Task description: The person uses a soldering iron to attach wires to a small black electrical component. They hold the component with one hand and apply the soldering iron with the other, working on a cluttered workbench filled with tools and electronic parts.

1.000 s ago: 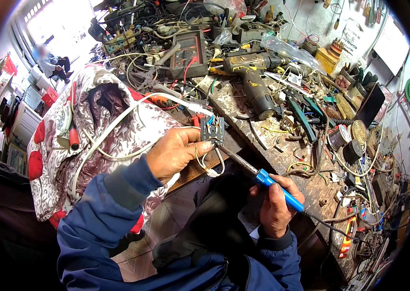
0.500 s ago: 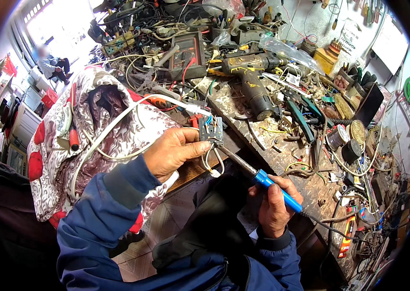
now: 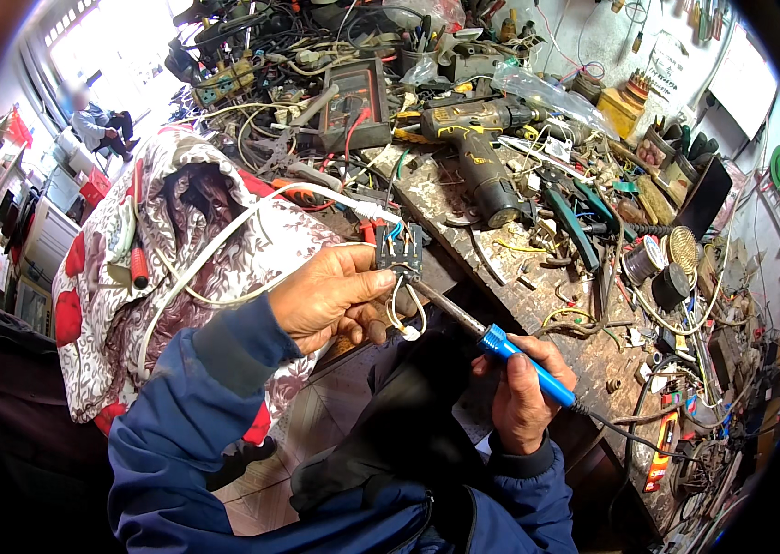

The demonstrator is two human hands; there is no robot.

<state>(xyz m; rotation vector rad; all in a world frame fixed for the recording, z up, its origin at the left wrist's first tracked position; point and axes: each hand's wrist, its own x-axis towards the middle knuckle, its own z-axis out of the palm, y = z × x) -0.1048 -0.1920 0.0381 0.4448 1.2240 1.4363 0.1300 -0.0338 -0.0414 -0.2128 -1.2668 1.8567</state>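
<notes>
The left hand has thumb and fingers clamped on the near left edge of a black block, wires at its near and far ends. The right hand is closed around a blue-handled iron, its tip at the block's near side; I cannot tell whether they touch. Right of them, the table carries a drill, pliers and spools. Patterned cloth lies left; a person sits far left.
</notes>
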